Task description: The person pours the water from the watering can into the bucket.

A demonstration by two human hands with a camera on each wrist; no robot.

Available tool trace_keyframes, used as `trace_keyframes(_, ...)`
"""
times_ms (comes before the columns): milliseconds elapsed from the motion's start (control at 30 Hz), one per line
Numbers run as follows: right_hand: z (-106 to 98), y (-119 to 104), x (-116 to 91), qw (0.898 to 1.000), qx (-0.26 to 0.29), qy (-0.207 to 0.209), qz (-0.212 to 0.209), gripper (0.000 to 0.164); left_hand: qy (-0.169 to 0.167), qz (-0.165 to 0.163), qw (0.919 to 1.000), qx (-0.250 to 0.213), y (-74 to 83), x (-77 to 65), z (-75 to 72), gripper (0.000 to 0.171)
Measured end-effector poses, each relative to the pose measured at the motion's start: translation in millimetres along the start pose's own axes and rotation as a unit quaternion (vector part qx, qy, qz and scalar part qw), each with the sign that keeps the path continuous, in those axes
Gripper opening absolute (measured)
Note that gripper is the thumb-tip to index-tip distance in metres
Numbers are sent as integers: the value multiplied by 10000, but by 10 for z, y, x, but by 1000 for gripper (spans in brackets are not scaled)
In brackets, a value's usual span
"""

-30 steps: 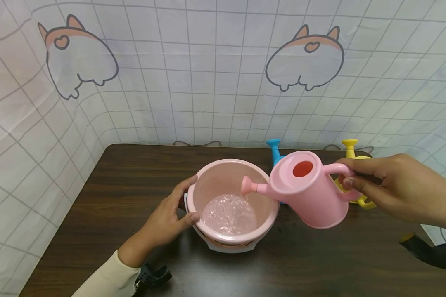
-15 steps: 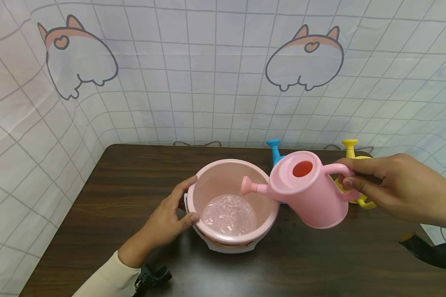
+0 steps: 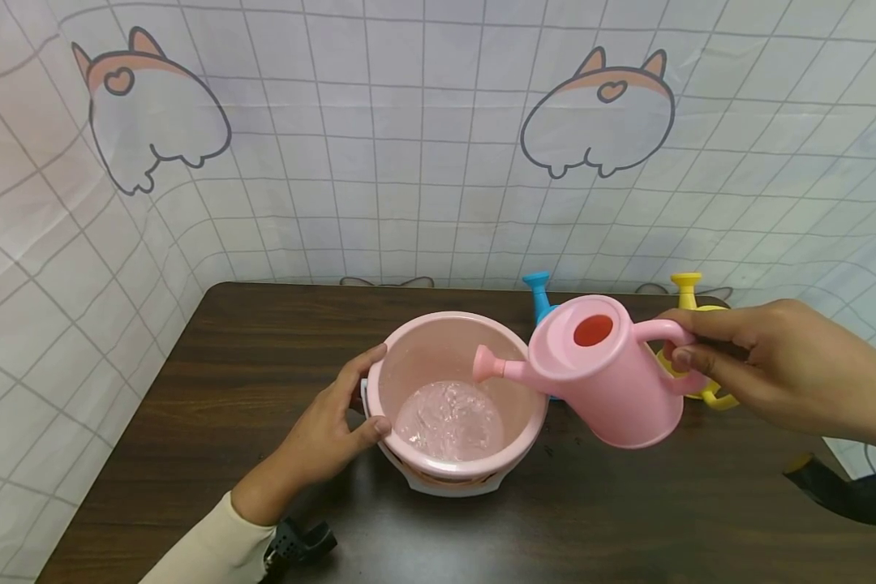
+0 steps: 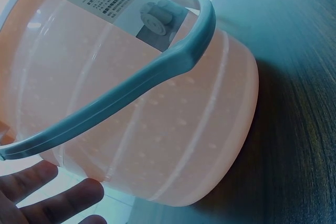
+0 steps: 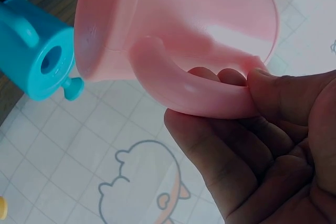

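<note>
My right hand [image 3: 788, 373] grips the handle of a pink watering can [image 3: 620, 389], thumb and fingers around it in the right wrist view too. The can is off the table, tilted left, with its rose [image 3: 487, 364] over a pink bucket [image 3: 453, 469]. Rippled water [image 3: 448, 422] covers the bucket's bottom. My left hand [image 3: 324, 430] rests against the bucket's left rim, thumb near and fingers spread along the far side. In the left wrist view those fingers [image 4: 63, 200] look fairly straight beside the bucket wall, below its pale handle [image 4: 121, 90].
Behind the pink can stand a blue watering can [image 3: 538, 296] and a yellow watering can [image 3: 688, 292], both partly hidden. The dark wooden table [image 3: 263, 357] ends at a white gridded curtain [image 3: 409, 162]. A black strap [image 3: 847, 491] hangs by the right wrist.
The water's ripples in the bucket shift. Both hands, the watering can and the bucket stay in nearly the same places.
</note>
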State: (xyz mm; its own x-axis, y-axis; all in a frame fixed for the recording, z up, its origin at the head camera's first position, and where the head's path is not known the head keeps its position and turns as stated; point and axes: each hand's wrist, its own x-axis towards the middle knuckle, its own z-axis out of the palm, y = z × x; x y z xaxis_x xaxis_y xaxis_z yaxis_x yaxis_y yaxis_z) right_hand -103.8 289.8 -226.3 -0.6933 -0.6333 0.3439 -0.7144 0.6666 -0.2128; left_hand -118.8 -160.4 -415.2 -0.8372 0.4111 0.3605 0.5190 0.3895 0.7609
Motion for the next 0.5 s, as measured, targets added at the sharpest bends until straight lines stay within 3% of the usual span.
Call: trace_keyframes(500, -1, -14, 5, 10000, 82, 5, 13, 34, 3, 90, 10000, -1, 13, -7, -4, 86)
